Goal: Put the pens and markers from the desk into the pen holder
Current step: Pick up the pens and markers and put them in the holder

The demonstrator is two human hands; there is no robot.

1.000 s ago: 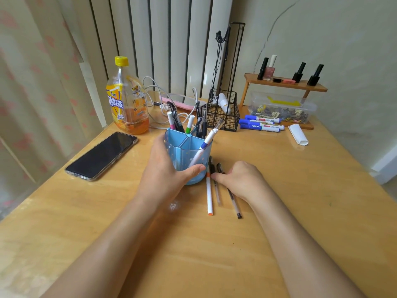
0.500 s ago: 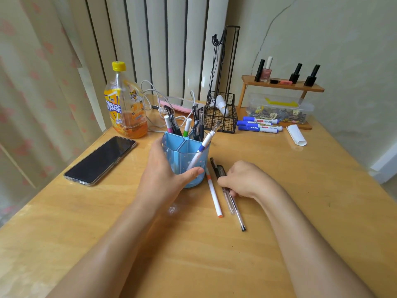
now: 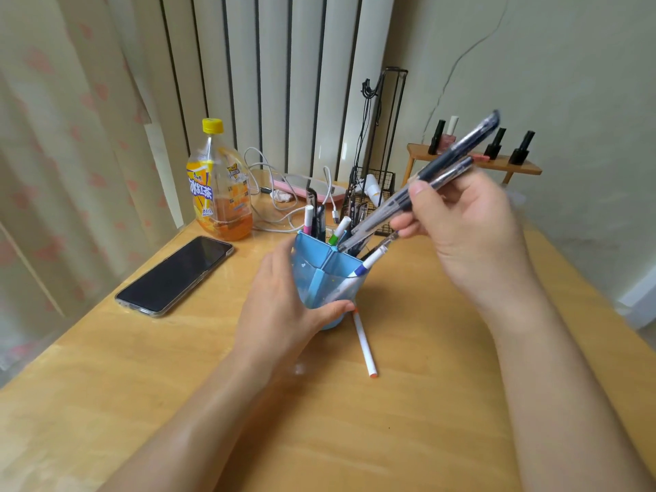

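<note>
A blue divided pen holder (image 3: 321, 276) stands mid-desk with several pens and markers in it. My left hand (image 3: 280, 307) is wrapped around its left and front side. My right hand (image 3: 465, 225) is raised to the right of the holder and grips two dark pens (image 3: 436, 175), tilted, with their lower tips at the holder's rear rim. A white pen with an orange tip (image 3: 365, 344) lies on the desk just in front of the holder's right side.
A black phone (image 3: 175, 275) lies at the left. An iced-tea bottle (image 3: 218, 186) stands behind it beside white cables (image 3: 273, 193). A black wire basket (image 3: 372, 193) and a small wooden shelf with nail-polish bottles (image 3: 497, 161) stand at the back right.
My right hand has lifted the two dark pens off the desk and brought them over the holder. The white orange-tipped pen stays on the desk. The left hand still holds the holder.
</note>
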